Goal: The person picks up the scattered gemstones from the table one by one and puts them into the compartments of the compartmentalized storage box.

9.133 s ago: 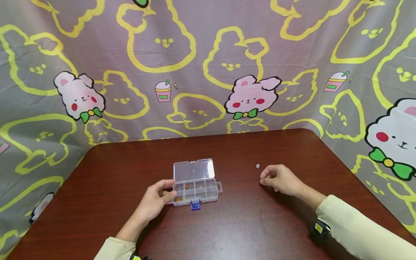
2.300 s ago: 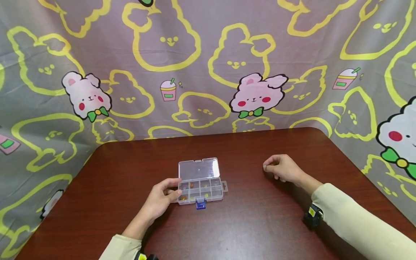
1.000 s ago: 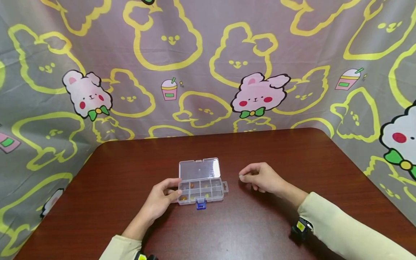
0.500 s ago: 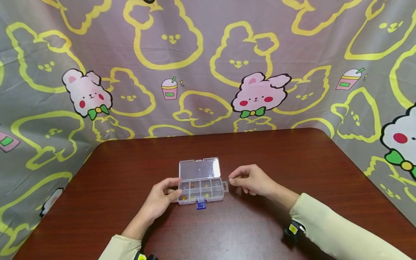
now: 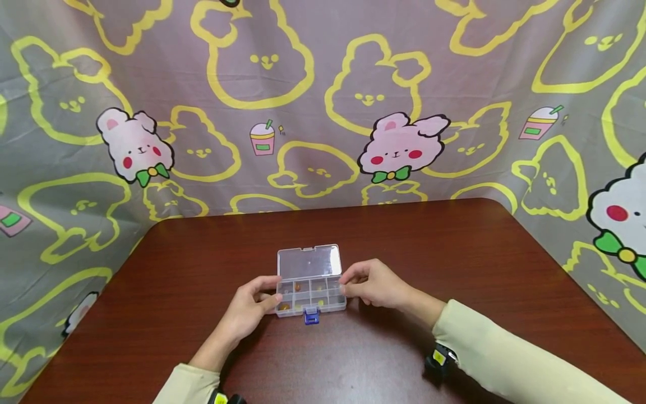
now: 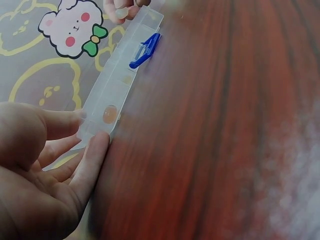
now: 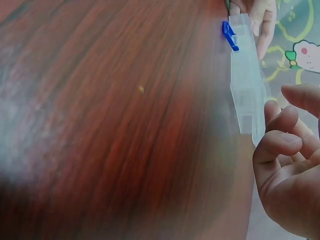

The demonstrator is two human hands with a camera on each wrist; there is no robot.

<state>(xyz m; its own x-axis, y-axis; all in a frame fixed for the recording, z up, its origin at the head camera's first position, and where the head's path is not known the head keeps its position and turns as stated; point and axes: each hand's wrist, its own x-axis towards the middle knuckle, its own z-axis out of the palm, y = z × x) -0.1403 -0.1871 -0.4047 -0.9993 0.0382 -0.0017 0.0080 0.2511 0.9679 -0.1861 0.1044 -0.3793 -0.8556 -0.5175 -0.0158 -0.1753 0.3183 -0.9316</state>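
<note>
A clear plastic compartment box stands on the table with its lid raised toward the back and a blue latch on its front. Orange and yellowish beads lie in some compartments, such as an orange bead at the left end. My left hand grips the box's left end between thumb and fingers. Over the right end is my right hand, its fingertips pinching a small whitish bead, best seen in the left wrist view. In the right wrist view the bead cannot be made out.
The dark red-brown wooden table extends around the box. Behind it and along the sides hangs a grey-pink curtain printed with bunnies and yellow outlines. Both forearms wear pale sleeves, with a dark camera at the right wrist.
My right hand picked up the whitish bead from the table's right side and has moved left with it to the box's right end. The left hand keeps hold of the box.
</note>
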